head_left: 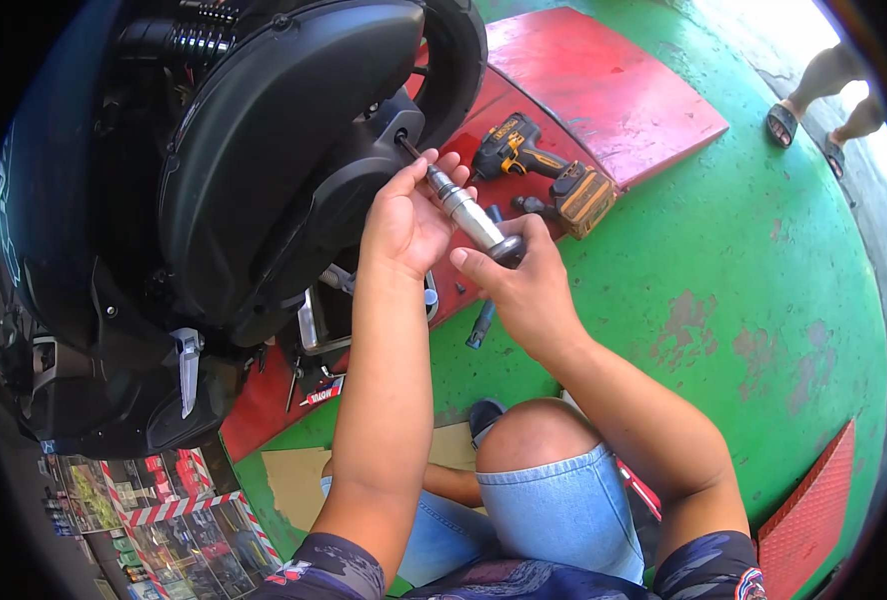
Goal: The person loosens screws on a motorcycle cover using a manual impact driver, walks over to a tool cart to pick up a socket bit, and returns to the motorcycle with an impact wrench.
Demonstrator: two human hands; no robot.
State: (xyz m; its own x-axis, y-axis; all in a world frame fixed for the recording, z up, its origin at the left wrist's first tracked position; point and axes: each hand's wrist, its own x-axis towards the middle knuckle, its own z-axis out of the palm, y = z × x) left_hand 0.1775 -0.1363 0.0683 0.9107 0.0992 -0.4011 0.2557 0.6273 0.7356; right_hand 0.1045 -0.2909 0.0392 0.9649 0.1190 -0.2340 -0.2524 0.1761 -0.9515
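Note:
My right hand (pixel 524 285) is wrapped round the black rear end of a silver cylindrical driver tool (pixel 470 216). My left hand (pixel 411 222), palm turned up, supports the tool's front with thumb and fingers around it. From the nose a thin dark shaft (pixel 410 147) reaches into a hole in the grey casing near the wheel of a black scooter (pixel 264 160). Below my right hand shows a dark blue bar-like handle (pixel 481 326); whether it joins the silver tool is hidden.
A yellow-and-black cordless impact driver (pixel 512 148) with its battery lies on the red lift platform (pixel 604 75). Under the scooter stand a metal tray (pixel 309 325) and a small tube (pixel 324 391). Another person's sandalled feet (pixel 782 124) are at upper right; a glass display case (pixel 179 530) is lower left.

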